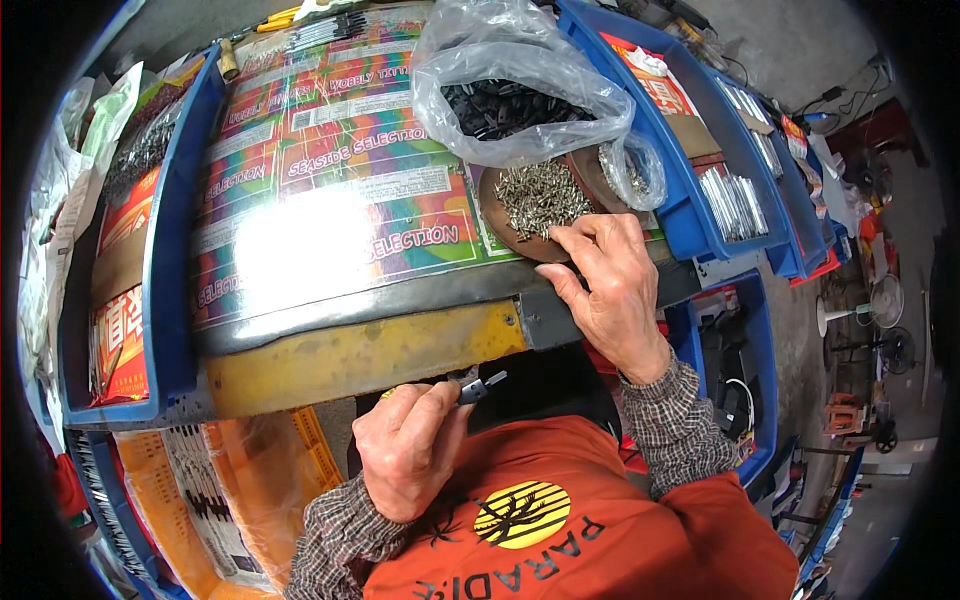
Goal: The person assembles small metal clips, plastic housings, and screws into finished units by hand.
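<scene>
My left hand point(412, 448) is closed in front of the table's near edge. Between its thumb and fingers sits a small dark grey piece with a slim metal tip point(484, 386); the fingers cover the rest of it. My right hand point(608, 285) reaches over the near rim of a round brown bowl point(490, 205). Its index fingertip touches the small silver metal pins point(542, 200) inside, with the thumb held apart below. Behind the bowl, a clear plastic bag point(470, 62) lies open, full of small black parts point(510, 105).
Blue bins stand on the left point(165, 300) and right point(665, 165); the right one holds silver rods point(732, 205). A glossy printed sheet point(370, 170) covers the tabletop. A yellow strip point(370, 355) runs along its front edge. Below right is another blue bin point(760, 370).
</scene>
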A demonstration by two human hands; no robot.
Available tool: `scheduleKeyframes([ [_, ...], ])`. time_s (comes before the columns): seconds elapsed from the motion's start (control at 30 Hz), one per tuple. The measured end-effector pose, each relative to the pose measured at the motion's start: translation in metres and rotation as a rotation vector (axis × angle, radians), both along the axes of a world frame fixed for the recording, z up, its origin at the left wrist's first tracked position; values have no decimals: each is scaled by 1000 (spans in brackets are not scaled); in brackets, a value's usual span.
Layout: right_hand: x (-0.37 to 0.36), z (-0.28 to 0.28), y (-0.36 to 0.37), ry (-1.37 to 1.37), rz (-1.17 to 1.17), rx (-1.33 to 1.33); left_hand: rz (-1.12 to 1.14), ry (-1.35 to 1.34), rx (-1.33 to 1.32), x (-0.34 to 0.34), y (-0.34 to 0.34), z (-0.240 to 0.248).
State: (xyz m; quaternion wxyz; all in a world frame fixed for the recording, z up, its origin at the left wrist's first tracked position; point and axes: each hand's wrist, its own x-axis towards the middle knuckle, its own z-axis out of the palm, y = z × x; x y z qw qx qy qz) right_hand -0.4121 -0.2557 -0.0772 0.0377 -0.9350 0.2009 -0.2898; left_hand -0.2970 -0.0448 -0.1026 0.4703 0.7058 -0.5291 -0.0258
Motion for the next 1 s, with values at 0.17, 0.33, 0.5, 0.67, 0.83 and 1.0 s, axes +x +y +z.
scheduleKeyframes([
  [0.17,1,-3,-3,-38,19,29,-1,8,6,0,0,1],
  [0.33,-2,-4,-5,-73,31,50,-17,8,1,-1,-1,0],
  [0.5,-1,-6,-5,-109,53,20,-20,7,14,-3,2,3],
  [0.67,-4,-3,-8,-129,89,108,-23,7,25,-5,4,2],
  [0.83,-2,-3,-8,-116,94,297,-10,5,13,-6,5,2],
  [1.0,-2,-4,-7,-184,117,169,-3,19,34,-8,6,6],
])
